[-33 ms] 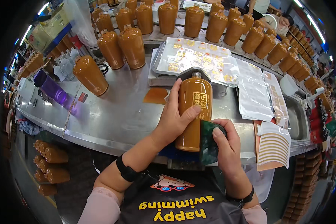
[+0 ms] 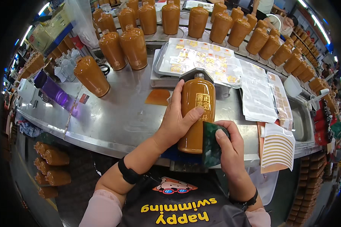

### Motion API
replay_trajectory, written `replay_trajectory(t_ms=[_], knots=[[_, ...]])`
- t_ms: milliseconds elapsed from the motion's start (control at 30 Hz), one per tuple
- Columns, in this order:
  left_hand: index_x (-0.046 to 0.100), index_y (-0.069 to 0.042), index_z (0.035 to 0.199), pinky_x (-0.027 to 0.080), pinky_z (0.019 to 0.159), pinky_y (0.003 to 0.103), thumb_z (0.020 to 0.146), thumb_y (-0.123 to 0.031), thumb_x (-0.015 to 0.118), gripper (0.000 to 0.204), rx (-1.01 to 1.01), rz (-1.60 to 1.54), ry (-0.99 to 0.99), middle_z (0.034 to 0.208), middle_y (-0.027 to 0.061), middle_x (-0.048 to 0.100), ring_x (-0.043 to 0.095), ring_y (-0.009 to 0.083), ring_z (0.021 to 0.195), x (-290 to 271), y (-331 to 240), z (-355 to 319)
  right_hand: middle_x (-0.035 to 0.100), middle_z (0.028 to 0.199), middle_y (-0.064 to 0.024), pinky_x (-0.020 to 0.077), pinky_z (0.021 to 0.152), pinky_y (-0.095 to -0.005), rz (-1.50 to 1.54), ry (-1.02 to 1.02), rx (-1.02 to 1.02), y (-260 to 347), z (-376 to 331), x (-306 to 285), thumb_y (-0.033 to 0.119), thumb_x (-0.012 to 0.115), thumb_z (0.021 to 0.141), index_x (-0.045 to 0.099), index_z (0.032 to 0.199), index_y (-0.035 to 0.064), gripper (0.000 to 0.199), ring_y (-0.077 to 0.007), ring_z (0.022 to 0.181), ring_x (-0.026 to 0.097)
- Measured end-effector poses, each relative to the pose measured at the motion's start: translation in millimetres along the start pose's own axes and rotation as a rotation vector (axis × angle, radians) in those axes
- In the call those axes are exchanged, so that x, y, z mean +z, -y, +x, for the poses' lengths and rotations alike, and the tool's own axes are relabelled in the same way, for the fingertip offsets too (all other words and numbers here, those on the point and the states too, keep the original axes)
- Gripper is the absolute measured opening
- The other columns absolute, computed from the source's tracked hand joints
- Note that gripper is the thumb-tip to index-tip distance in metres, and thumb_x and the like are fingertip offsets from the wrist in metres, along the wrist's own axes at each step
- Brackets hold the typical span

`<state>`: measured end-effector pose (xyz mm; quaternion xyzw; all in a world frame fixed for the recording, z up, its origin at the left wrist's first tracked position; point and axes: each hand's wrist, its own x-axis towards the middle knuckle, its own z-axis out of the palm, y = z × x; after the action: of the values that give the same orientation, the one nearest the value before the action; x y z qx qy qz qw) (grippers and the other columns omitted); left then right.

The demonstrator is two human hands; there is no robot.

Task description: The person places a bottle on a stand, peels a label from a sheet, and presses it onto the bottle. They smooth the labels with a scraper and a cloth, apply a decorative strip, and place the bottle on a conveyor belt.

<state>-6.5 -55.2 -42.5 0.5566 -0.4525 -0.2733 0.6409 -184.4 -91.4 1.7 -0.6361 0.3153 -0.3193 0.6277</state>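
Note:
A glossy brown bottle (image 2: 189, 132) with gold characters on its front lies tilted before me, its neck pointing away against a dark angular rest (image 2: 207, 74). My left hand (image 2: 178, 113) grips the bottle from its left side, thumb pressed on the front below the gold square. Between the thumb and fingers of my right hand (image 2: 231, 147) is a dark green, flat scraper (image 2: 213, 145). The scraper's edge touches the lower right side of the bottle; part of the scraper is covered by my thumb.
Behind the bottle, a tray (image 2: 161, 62) carries sheets of gold decals. More decal sheets (image 2: 257, 94) and a striped sheet (image 2: 278, 147) lie right, near a sink (image 2: 303, 121). Brown bottles (image 2: 134, 47) stand left; a purple bottle (image 2: 55, 90) lies farther left. A conveyor holds several bottles (image 2: 199, 20).
The bottles on the far conveyor have shifted slightly to the right. Both hands, the held bottle and the scraper stay in place.

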Motion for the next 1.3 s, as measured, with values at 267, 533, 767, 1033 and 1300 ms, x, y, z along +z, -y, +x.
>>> replay_trajectory(t_ms=[267,533,767,1033,1300], knots=[[0.017,0.008,0.145,0.028,0.109,0.041,0.085,-0.041,0.065,0.091,0.010,0.069,-0.028,0.137,0.0297,0.039,0.039,0.0377,0.128,0.4,0.2,-0.8,0.056,0.082,-0.0007,0.0427,0.068,-0.0227,-0.081,-0.016,-0.032,-4.5,1.0,-0.1,0.015,0.051,0.095,0.054,0.107,-0.0016,0.020,-0.0064,0.075,0.048],[0.021,0.010,0.143,0.032,0.107,0.040,0.084,-0.041,0.065,0.089,0.010,0.002,-0.047,0.134,0.0304,0.041,0.043,0.0368,0.125,3.2,1.3,2.5,0.056,0.083,-0.0019,0.0433,0.068,-0.0235,-0.074,-0.016,-0.040,-3.1,2.3,0.5,0.014,0.050,0.094,0.054,0.106,-0.0019,0.020,-0.0069,0.075,0.048],[0.021,0.009,0.144,0.031,0.108,0.040,0.084,-0.040,0.064,0.089,-0.006,0.039,-0.040,0.134,0.0300,0.042,0.043,0.0363,0.126,2.6,-0.3,1.7,0.057,0.083,-0.0023,0.0436,0.069,-0.0234,-0.063,-0.019,-0.029,-3.3,-0.2,0.5,0.013,0.050,0.095,0.053,0.107,-0.0019,0.020,-0.0071,0.076,0.049],[0.020,0.010,0.144,0.031,0.108,0.039,0.084,-0.038,0.065,0.089,0.008,0.018,-0.034,0.135,0.0301,0.041,0.042,0.0364,0.127,2.3,1.5,3.8,0.058,0.083,-0.0036,0.0447,0.069,-0.0251,-0.072,-0.024,-0.051,-5.8,0.2,0.2,0.013,0.050,0.095,0.054,0.107,-0.0021,0.020,-0.0084,0.076,0.050],[0.018,0.009,0.145,0.030,0.109,0.040,0.084,-0.036,0.064,0.088,-0.006,0.066,-0.026,0.138,0.0296,0.037,0.040,0.0363,0.129,1.6,-2.7,-0.9,0.058,0.081,-0.0057,0.0450,0.069,-0.0264,-0.126,-0.022,-0.069,-7.3,-1.7,-0.8,0.013,0.051,0.094,0.054,0.107,-0.0027,0.020,-0.0103,0.074,0.052]])
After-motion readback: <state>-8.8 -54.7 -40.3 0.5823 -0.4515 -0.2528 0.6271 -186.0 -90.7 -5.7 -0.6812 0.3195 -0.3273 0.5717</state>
